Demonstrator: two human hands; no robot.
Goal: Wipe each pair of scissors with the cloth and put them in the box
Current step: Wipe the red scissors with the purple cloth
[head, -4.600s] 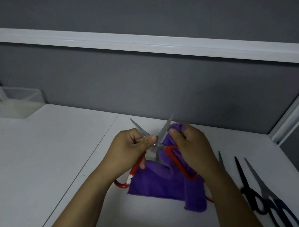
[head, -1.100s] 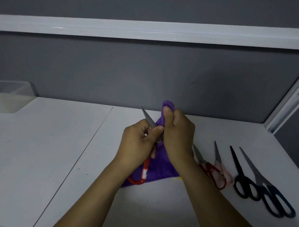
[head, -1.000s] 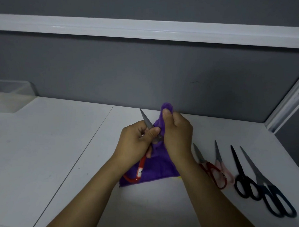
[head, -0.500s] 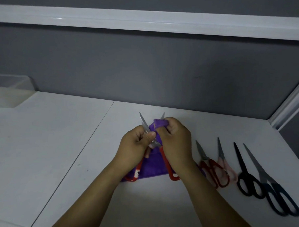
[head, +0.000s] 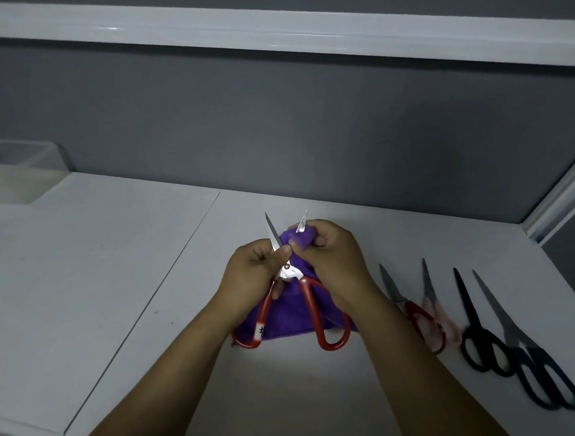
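**On the white desk (head: 112, 276), a wipe in progress**

Above the desk's middle, a person's left hand (head: 254, 279) pinches one blade of the red-handled scissors (head: 288, 274) near the pivot. The right hand (head: 334, 253) grips the purple cloth (head: 288, 320), wrapped round the other blade. The blades splay in a V, tips toward the wall and handles toward the person. The clear box (head: 21, 170) sits well apart at far left, nearer the left hand, and the way there looks unobstructed. Four more pairs (head: 476, 326) lie to the right.
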